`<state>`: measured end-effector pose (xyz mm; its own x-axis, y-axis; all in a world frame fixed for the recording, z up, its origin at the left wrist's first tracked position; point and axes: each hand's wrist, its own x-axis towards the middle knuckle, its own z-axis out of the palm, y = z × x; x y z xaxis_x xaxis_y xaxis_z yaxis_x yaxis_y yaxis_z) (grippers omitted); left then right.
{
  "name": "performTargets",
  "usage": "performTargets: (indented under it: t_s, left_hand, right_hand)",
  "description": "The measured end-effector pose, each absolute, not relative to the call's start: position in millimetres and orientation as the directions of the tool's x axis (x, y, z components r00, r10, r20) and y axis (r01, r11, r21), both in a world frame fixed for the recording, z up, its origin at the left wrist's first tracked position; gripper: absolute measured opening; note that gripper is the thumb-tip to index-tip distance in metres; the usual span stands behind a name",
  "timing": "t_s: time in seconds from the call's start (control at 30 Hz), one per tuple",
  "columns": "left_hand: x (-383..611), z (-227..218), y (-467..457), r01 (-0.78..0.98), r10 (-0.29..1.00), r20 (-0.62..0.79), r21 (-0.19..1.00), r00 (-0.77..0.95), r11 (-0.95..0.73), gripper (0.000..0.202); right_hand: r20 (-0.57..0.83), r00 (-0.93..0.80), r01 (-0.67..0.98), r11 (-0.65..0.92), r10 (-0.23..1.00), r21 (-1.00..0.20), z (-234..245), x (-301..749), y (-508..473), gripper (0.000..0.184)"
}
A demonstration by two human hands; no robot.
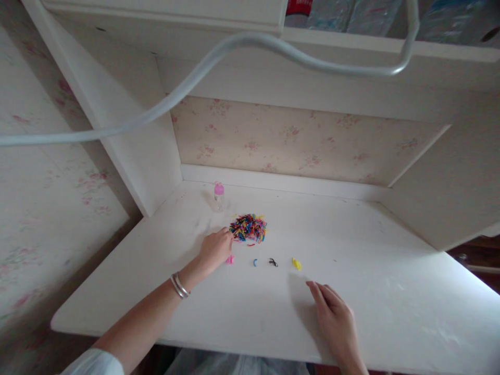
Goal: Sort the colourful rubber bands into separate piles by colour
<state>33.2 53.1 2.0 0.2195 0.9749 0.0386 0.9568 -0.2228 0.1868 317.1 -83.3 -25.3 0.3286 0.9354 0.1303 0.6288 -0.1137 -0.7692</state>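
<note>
Left hand [217, 248] at multicoloured pile [249, 228]

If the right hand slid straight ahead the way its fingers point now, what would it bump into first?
Probably the small yellow clump, which lies just ahead of the right hand. One view doesn't settle the hand's height above the white tabletop, so it might pass over.

on desk [371, 250]: pile [249, 228] | behind pile, left: bottle [219, 199] | before pile: pieces [273, 262]

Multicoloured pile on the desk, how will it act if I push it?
The multicoloured pile would probably scatter, being many loose bits. They look light, being small and thin, and perhaps bendy, since some lie curved.
</note>
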Motion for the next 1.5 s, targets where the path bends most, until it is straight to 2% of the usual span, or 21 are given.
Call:
performTargets:
  t_s: [0.13,0.33,0.5,0.6,0.7,0.83,1.0,1.27,1.5]
  left_hand:
    - [18,9,45,0.965,0.984,0.064,0.195,0.168,-0.178,0.027]
    - [-29,14,22,0.976,0.996,0.089,0.217,0.005,-0.024,0.026]
    - [-57,6,5,0.943,0.991,0.078,0.322,-0.112,0.082,0.026]
    - [-58,1,3,0.94,0.992,0.064,0.332,-0.111,0.084,0.029]
    - [-55,-1,4,0.945,0.994,0.06,0.319,-0.095,0.071,0.032]
    - [-53,-4,4,0.927,0.996,0.064,0.374,-0.064,0.036,0.032]
    - [-59,-6,5,0.903,0.999,0.045,0.429,0.0,-0.019,0.032]
    - [-68,-8,10,0.817,0.999,-0.016,0.576,0.049,-0.031,0.032]
    - [-71,-12,8,0.809,0.998,-0.025,0.587,0.053,-0.028,0.029]
  right_hand:
    - [0.142,0.33,0.628,-0.105,0.933,-0.771,-25,317,-84,0.045]
    - [0.165,0.334,0.64,-0.095,0.928,-0.763,-26,316,-86,0.044]
    - [0.189,0.299,0.69,-0.075,0.936,-0.72,-28,308,-87,0.044]
    - [0.235,0.227,0.704,0.007,0.945,-0.71,-23,291,-86,0.042]
    - [0.29,0.054,0.708,0.168,0.956,-0.686,-11,268,-84,0.039]
    - [0.298,-0.14,0.727,0.302,0.944,-0.617,9,237,-75,0.038]
    - [0.231,-0.274,0.792,0.355,0.934,-0.496,22,214,-50,0.04]
    - [-0.002,-0.176,0.974,0.174,0.984,-0.144,22,196,20,0.027]
    - [-0.049,-0.167,0.983,0.162,0.985,-0.08,11,187,41,0.027]
